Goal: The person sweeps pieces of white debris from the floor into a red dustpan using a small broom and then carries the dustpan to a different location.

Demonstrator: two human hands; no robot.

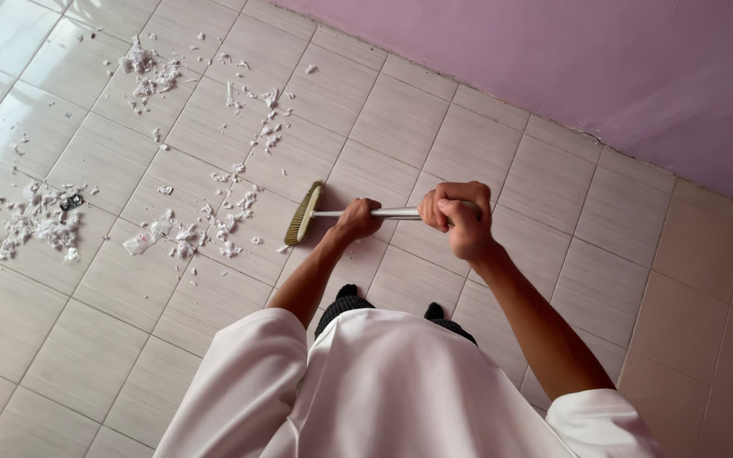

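Both arms reach forward and down from short white sleeves, bare from above the elbow. The left arm runs up and slightly rightward, nearly straight at the elbow, to the left hand (pixel 358 218), which sits lower down the shaft of the broom handle (pixel 396 214), with its grip wrapped tight and knuckles turned upward. The right arm comes in from the lower right, forearm angled up and to the left, wrist bent a little. The right hand (pixel 458 214) is curled into a fist over the top end of the shaft, fingers folded across and thumb side toward the body. The two hands sit near each other along the shaft, not touching.
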